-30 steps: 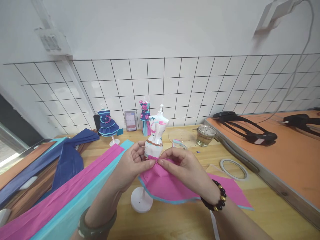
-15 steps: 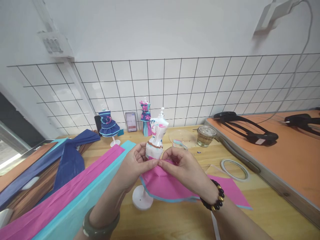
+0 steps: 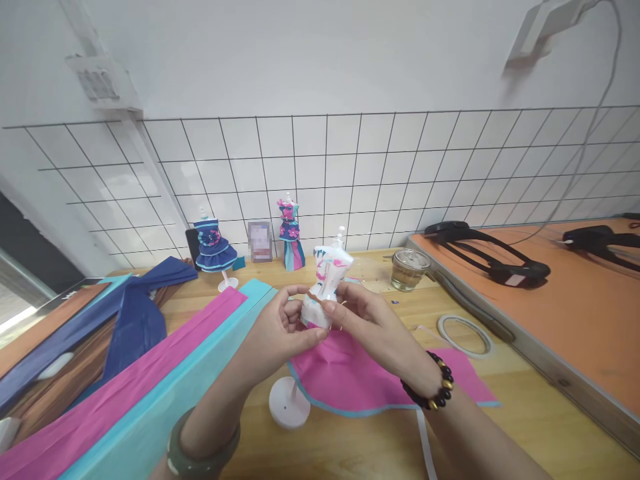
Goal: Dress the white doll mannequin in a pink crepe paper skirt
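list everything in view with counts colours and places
table: 1, pale wood, foreground
dress form: 1, white with coloured patches, centre
cloth: at least 1, pink, blue-edged, centre
dressed forms: 2, multicoloured, table back
panel: 1, pale, between dressed forms
jar: 1, clear, table back right
ring: 1, white, table right
headset-like devices: at least 2, black, orange surface
fabric strips: several, pink, turquoise, navy, brown, left
wall fittings: 2, white, upper wall
wristbands: 2, green and black, foreground
left hand, right hand: 2, bare, holding dress form

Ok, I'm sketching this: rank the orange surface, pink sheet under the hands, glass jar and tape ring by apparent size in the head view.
1. Orange surface
2. Pink sheet
3. Glass jar and tape ring, unranked: ring wider, but nearer.
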A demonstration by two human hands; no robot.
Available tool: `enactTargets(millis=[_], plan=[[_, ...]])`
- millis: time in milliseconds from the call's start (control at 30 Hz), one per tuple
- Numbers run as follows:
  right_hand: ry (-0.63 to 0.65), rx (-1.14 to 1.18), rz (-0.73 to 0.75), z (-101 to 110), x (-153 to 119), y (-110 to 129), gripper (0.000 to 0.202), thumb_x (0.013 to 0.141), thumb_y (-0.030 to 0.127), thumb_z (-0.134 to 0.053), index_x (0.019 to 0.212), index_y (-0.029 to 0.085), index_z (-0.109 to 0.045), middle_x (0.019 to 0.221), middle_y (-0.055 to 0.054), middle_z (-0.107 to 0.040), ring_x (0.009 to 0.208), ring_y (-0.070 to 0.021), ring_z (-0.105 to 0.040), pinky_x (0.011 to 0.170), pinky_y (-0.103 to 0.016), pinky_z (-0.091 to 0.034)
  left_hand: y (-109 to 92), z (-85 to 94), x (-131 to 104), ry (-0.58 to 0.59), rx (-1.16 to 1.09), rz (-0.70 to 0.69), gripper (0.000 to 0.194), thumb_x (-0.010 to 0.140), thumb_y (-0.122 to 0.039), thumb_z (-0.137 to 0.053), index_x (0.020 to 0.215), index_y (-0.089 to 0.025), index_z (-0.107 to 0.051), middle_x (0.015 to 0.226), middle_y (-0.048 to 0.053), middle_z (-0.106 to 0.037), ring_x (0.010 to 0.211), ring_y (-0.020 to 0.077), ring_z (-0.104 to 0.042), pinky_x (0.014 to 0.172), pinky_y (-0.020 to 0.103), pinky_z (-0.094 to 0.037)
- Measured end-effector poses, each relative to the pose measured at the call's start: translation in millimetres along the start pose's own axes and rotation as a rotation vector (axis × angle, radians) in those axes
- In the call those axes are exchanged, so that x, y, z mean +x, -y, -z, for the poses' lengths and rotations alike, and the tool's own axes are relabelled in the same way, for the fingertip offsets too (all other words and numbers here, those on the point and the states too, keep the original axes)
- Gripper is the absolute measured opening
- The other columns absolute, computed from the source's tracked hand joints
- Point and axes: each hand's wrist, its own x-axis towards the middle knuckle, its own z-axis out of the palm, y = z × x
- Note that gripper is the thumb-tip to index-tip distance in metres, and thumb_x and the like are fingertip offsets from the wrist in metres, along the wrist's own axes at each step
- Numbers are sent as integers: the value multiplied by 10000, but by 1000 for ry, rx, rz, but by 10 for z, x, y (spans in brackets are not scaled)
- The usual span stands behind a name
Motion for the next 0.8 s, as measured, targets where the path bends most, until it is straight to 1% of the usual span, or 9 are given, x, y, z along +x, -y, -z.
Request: enactTargets(millis=[133,233,333,467,567,633,700,733,800], plan=[[-37,39,-4,-30,6,-19,285,853,424,-507,989,181,-568,961,-55,-624,845,-168,-595,723,-278,-482,-46,-11,-7,13,73,-30,398,716,-220,-678,1085,-203,-529,1085,84,-638,1019,226,-584,875,341,-450],[-74,30,4,-47,10,-33,290,854,433,-500,954,169,-564,931,-60,-618,859,-178,-593,724,-283,-486,-82,-21,-17,2,80,-65,424,727,-241,-664,1134,-202,-551,1116,86,-623,1067,244,-558,921,369,-435],[-80,48,20,-64,9,-32,289,854,429,-501,976,174,-561,933,-60,-616,856,-178,-591,717,-277,-487,-102,-15,-30,-27,119,-41,469,715,-269,-673,1168,-219,-563,1079,71,-638,995,241,-590,857,357,-471],[-50,52,38,-59,5,-29,307,862,420,-493,1035,179,-571,932,-55,-624,834,-175,-596,703,-272,-484,-122,2,-37,-54,138,-43,443,695,-286,-688,1126,-226,-603,1049,61,-645,901,222,-612,752,307,-493],[-38,5,45,-32,3,-35,363,871,424,-477,1141,195,-554,939,-48,-638,851,-181,-595,738,-291,-477,-135,28,-31,-48,108,-39,427,710,-285,-677,1123,-212,-599,888,38,-665,848,203,-611,718,281,-485],[-16,-37,29,-15,3,-37,396,868,432,-479,1188,207,-538,903,-39,-651,821,-179,-594,728,-299,-475,-139,58,-25,-66,113,-37,444,720,-287,-668,1147,-200,-585,748,9,-643,740,168,-602,651,251,-473],[33,-82,10,-6,3,-30,373,866,430,-481,1153,209,-568,866,-34,-658,783,-174,-590,699,-297,-471,-133,93,-18,-82,130,-38,474,720,-293,-667,1174,-193,-573,670,-12,-618,651,145,-577,588,234,-450],[53,-110,4,-5,3,-24,342,863,426,-486,1095,203,-602,854,-34,-659,769,-171,-585,681,-289,-465,-126,110,-15,-90,132,-41,493,716,-296,-670,1186,-192,-566,675,-12,-623,646,145,-576,583,235,-446],[53,-178,-8,-6,4,-10,280,850,413,-509,930,184,-650,814,-30,-657,731,-158,-570,627,-264,-446,-104,139,-6,-124,110,-46,548,701,-290,-686,1221,-198,-535,782,4,-659,731,165,-600,636,247,-461]])
